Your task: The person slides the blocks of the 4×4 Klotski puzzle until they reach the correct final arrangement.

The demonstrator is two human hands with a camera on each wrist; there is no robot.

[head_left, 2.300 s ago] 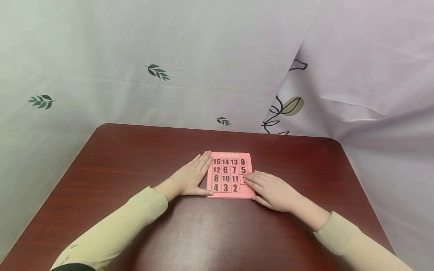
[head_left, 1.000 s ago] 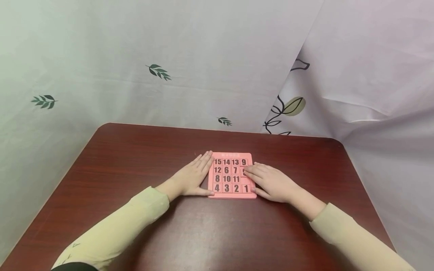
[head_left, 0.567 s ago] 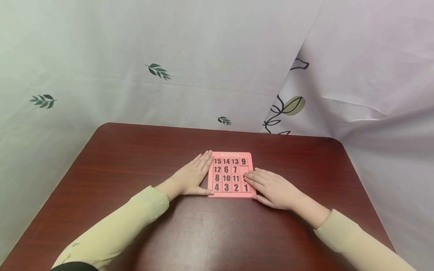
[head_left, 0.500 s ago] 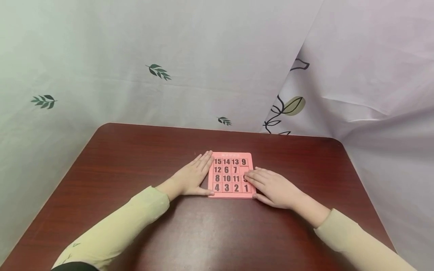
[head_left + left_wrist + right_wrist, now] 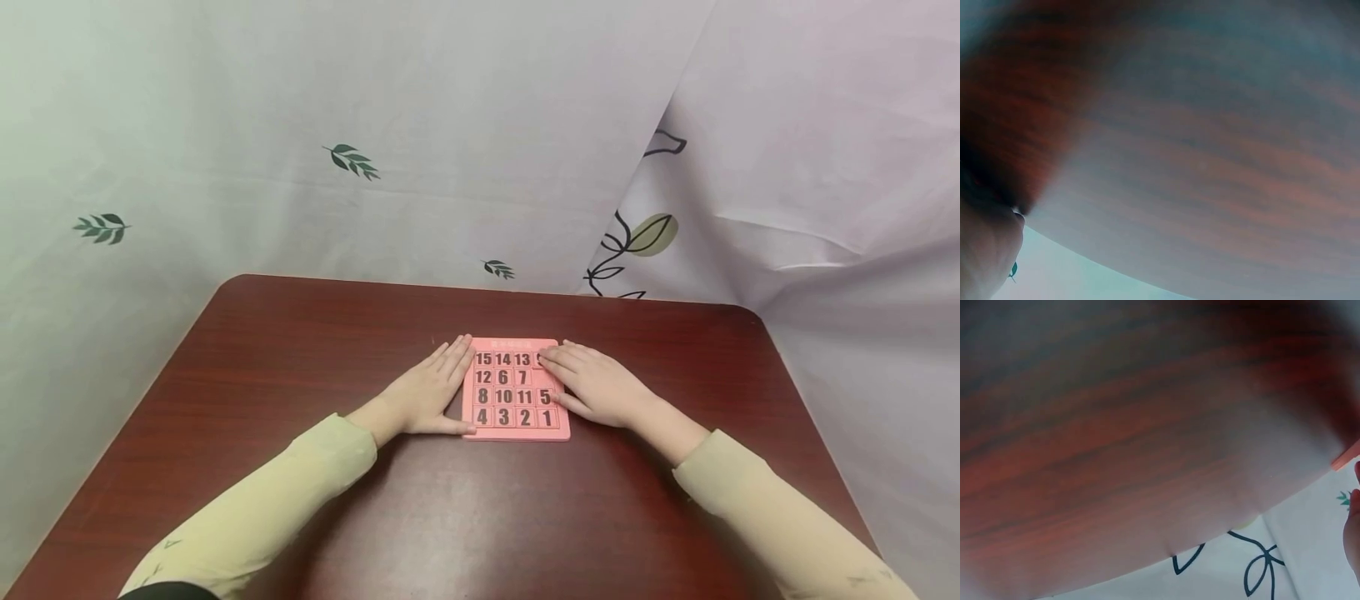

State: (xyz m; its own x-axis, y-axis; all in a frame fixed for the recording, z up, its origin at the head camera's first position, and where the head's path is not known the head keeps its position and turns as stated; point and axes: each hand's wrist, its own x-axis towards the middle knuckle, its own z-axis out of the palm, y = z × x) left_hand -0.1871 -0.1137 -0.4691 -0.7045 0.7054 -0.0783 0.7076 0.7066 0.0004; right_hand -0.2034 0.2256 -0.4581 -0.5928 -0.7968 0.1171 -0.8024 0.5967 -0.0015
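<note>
The hands lie on either side of a pink number puzzle [image 5: 517, 434], which rests flat on the tabletop [image 5: 450, 517], a little right of the middle of the head view. The left hand [image 5: 427, 392] has its fingers straight and side by side along the puzzle's left edge, the thumb spread wide and touching the near left corner. The right hand [image 5: 597, 383] also has its fingers extended; their tips rest on the 9 tile [image 5: 539, 360] at the far right, partly covering it, while its thumb reaches to the right side of the 5 tile [image 5: 545, 397].

From far to near, the rows read 15, 14, 13, 9; then 12, 6, 7 and a gap at the right end; 8, 10, 11, 5; and 4, 3, 2, 1.

Pale sleeves [image 5: 262, 492] cover both forearms. The tabletop is dark reddish wood with rounded far corners, and behind it hangs a whitish cloth [image 5: 450, 167] with leaf prints.
</note>
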